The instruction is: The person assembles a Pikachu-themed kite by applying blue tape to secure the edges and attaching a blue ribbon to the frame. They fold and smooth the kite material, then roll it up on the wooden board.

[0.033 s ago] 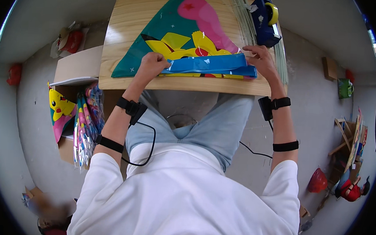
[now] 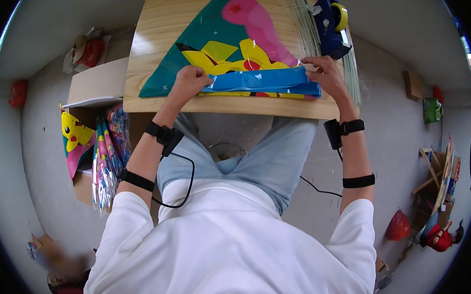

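Observation:
A triangular printed plastic sheet (image 2: pixel 189 71), teal and pink with a yellow cartoon figure, lies on the wooden table in front of me. Across its near part runs a folded blue plastic strip (image 2: pixel 258 80). My left hand (image 2: pixel 192 83) is closed in a pinch on the strip's left end. At the other end, my right hand (image 2: pixel 327 77) has its index finger stretched out and its thumb apart, close to the strip's right tip. Whether those fingertips touch the strip is hard to make out.
A blue tape dispenser (image 2: pixel 331 31) with a yellow roll stands at the far right. Thin pale sticks (image 2: pixel 303 22) lie beside it. Left of the wooden table (image 2: pixel 150 39), a cardboard box (image 2: pixel 98 79) has bundled colourful printed sheets (image 2: pixel 108 155). A cable hangs by each forearm.
My right hand has shifted very slightly left, toward the blue strip's end. My left hand keeps its place.

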`<action>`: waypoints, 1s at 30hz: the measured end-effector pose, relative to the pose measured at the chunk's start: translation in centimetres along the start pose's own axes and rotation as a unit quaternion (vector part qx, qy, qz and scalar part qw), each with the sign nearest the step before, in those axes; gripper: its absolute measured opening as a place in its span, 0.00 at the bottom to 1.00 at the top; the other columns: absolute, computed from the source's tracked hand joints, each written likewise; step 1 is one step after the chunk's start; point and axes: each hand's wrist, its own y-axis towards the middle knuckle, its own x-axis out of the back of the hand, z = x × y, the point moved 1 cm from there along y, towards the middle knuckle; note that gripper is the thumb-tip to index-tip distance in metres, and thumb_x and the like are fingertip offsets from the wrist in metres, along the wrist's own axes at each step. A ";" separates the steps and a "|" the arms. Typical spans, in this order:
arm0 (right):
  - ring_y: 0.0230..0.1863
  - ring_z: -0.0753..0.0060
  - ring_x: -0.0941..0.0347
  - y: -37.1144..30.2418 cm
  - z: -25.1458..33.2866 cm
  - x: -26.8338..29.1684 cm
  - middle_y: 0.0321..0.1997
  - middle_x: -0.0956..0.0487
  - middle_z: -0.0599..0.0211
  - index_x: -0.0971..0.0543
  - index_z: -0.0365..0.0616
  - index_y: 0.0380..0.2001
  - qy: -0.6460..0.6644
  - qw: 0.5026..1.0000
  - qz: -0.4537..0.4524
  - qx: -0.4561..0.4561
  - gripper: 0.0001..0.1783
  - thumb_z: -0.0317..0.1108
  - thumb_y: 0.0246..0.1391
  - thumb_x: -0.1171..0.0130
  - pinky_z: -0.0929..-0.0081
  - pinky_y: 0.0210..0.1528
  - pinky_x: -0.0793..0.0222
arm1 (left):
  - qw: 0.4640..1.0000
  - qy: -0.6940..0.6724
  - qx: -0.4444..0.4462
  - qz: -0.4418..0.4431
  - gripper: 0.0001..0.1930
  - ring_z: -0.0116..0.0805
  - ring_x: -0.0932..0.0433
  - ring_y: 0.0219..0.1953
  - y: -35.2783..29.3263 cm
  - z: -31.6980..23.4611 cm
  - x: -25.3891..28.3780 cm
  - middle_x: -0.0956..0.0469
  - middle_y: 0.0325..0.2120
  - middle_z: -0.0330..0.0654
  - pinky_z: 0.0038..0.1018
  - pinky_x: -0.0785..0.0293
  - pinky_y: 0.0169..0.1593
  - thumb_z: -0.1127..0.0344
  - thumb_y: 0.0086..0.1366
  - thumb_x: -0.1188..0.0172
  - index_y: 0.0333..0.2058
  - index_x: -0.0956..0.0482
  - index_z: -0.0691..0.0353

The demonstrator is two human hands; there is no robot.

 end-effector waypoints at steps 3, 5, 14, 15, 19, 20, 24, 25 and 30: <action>0.40 0.69 0.26 1.1 -0.4 -0.1 0.47 0.26 0.65 0.12 0.50 0.48 -0.042 0.996 0.051 0.057 0.16 0.28 0.55 0.29 0.72 0.50 0.25 | 1.000 -0.003 -0.011 -0.005 0.12 0.22 0.32 0.21 -0.1 -0.3 0.1 0.27 0.16 0.35 0.27 0.36 0.27 0.67 0.57 0.29 0.23 0.18 0.70; 0.41 0.66 0.24 1.3 -0.8 -0.1 0.41 0.23 0.61 0.13 0.45 0.44 -0.054 0.995 0.053 0.072 0.14 0.30 0.53 0.29 0.69 0.50 0.25 | 1.000 0.011 -0.002 0.005 0.11 0.21 0.32 0.22 -0.1 -0.6 0.2 0.28 0.17 0.35 0.27 0.36 0.27 0.67 0.57 0.28 0.23 0.18 0.69; 0.36 0.75 0.23 1.7 -1.3 1.4 0.30 0.21 0.71 0.16 0.38 0.35 0.080 0.991 0.101 -0.036 0.10 0.34 0.57 0.28 0.73 0.44 0.25 | 1.000 -0.002 -0.003 0.009 0.14 0.31 0.26 0.21 0.3 0.6 0.1 0.24 0.16 0.45 0.33 0.30 0.29 0.65 0.55 0.27 0.23 0.19 0.71; 0.35 0.75 0.23 1.6 -1.3 1.3 0.30 0.21 0.72 0.16 0.40 0.34 0.116 0.986 0.099 -0.059 0.10 0.35 0.57 0.28 0.73 0.44 0.26 | 1.000 0.000 -0.003 0.010 0.14 0.30 0.26 0.21 0.3 0.6 0.1 0.25 0.16 0.45 0.33 0.30 0.29 0.66 0.55 0.27 0.22 0.19 0.71; 0.34 0.78 0.25 1.2 -1.7 1.0 0.31 0.21 0.73 0.16 0.45 0.33 0.196 0.969 0.101 -0.115 0.10 0.38 0.57 0.28 0.77 0.42 0.28 | 1.000 -0.003 -0.001 0.014 0.14 0.29 0.27 0.21 0.3 0.3 0.1 0.25 0.15 0.44 0.33 0.31 0.28 0.66 0.55 0.27 0.22 0.20 0.70; 0.34 0.78 0.25 1.0 -1.7 0.8 0.31 0.20 0.73 0.16 0.46 0.33 0.211 0.964 0.096 -0.128 0.10 0.39 0.57 0.28 0.78 0.41 0.28 | 1.000 -0.005 0.002 0.017 0.14 0.29 0.27 0.21 0.3 0.2 0.1 0.26 0.15 0.43 0.33 0.31 0.28 0.66 0.55 0.27 0.22 0.20 0.70; 0.34 0.78 0.25 0.5 -0.7 0.4 0.31 0.20 0.74 0.15 0.45 0.36 0.182 0.971 0.086 -0.132 0.10 0.39 0.57 0.29 0.78 0.41 0.29 | 1.000 -0.008 0.005 0.014 0.14 0.29 0.28 0.21 0.3 0.5 0.2 0.27 0.15 0.42 0.32 0.31 0.29 0.66 0.55 0.27 0.21 0.21 0.70; 0.35 0.78 0.25 0.3 -0.7 0.4 0.31 0.20 0.74 0.15 0.45 0.37 0.179 0.973 0.080 -0.121 0.10 0.38 0.57 0.29 0.78 0.41 0.28 | 1.000 -0.010 0.005 0.014 0.14 0.29 0.29 0.21 0.3 0.5 0.2 0.27 0.15 0.42 0.32 0.31 0.29 0.66 0.55 0.27 0.21 0.21 0.70; 0.35 0.79 0.25 0.0 -2.0 0.1 0.31 0.20 0.74 0.15 0.43 0.38 0.167 0.981 0.061 -0.081 0.09 0.34 0.57 0.30 0.78 0.40 0.29 | 1.000 0.004 0.008 0.018 0.14 0.28 0.30 0.21 0.4 0.4 0.2 0.28 0.15 0.42 0.32 0.32 0.29 0.67 0.55 0.27 0.21 0.22 0.70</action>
